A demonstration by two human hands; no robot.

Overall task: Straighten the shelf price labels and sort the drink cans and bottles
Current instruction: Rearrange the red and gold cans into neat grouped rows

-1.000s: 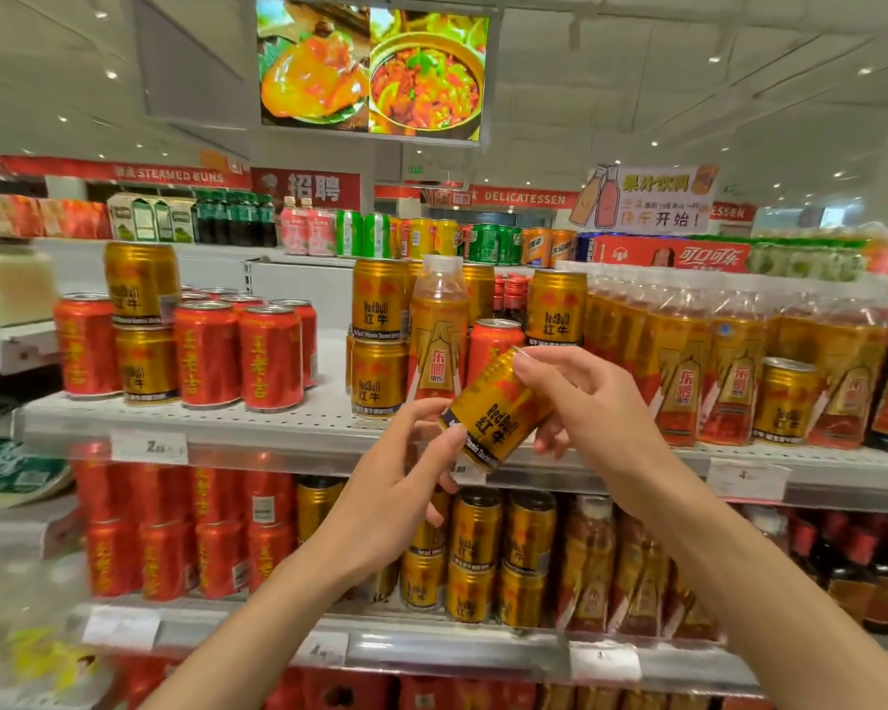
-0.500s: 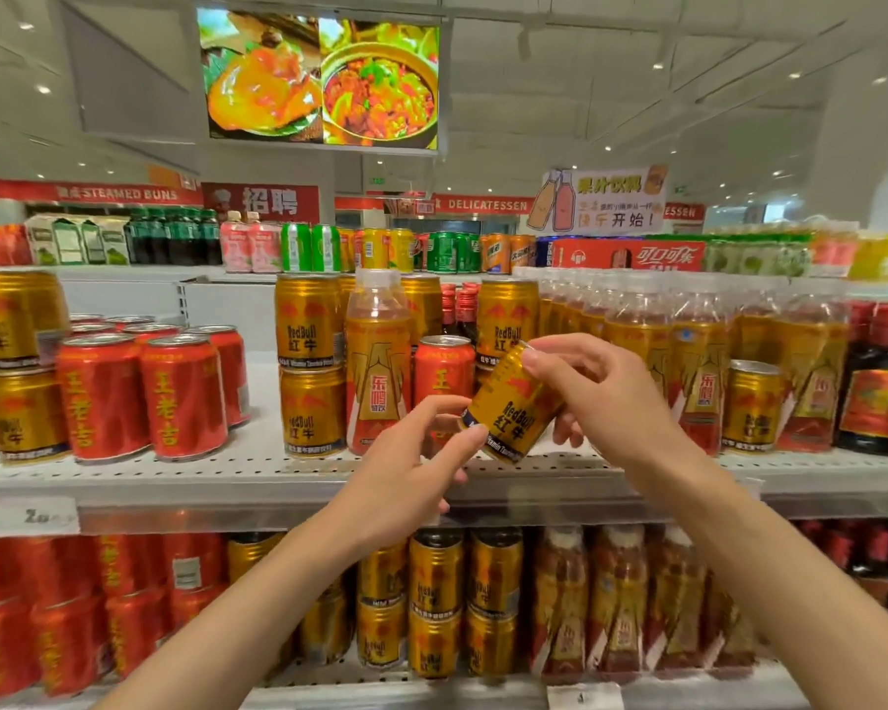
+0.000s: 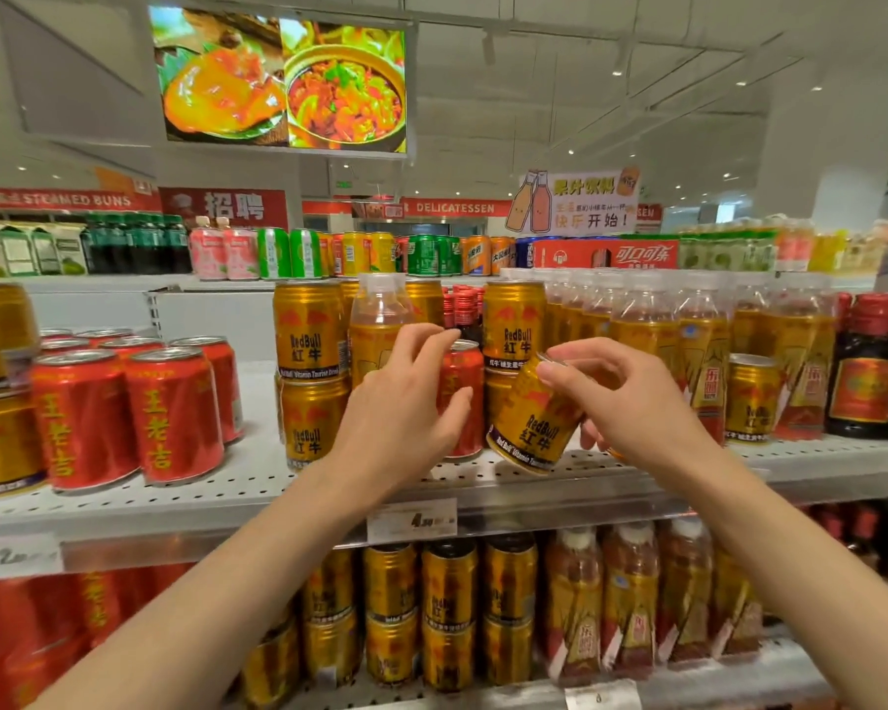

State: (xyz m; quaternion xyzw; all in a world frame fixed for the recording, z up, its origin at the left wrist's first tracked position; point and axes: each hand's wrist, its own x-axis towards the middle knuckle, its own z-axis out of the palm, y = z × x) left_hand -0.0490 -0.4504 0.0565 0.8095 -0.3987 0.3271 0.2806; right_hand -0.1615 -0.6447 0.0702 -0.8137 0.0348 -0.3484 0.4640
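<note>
My right hand (image 3: 631, 402) grips a gold Red Bull can (image 3: 534, 427) by its top. The can is tilted, with its base just above the middle shelf (image 3: 226, 499). My left hand (image 3: 406, 412) is apart from that can. Its spread fingers lie against the left side of a lone red can (image 3: 465, 402), which stands between the stacked gold cans (image 3: 308, 371) and a gold bottle (image 3: 375, 320). I cannot see a closed grip on the red can. A price label (image 3: 411, 520) reading 4.50 sits on the shelf edge below my hands.
Red cans (image 3: 129, 412) stand in a group at the left, and rows of gold bottles (image 3: 698, 351) fill the right, with one gold can (image 3: 749, 397) among them. Dark bottles (image 3: 867, 366) are at the far right. Another label (image 3: 14, 556) is at the left edge. The lower shelf holds gold cans (image 3: 447, 607).
My left hand let go of the gold can's base and moved up to the red can. My right hand carried the gold can rightwards and lower. The view has moved closer.
</note>
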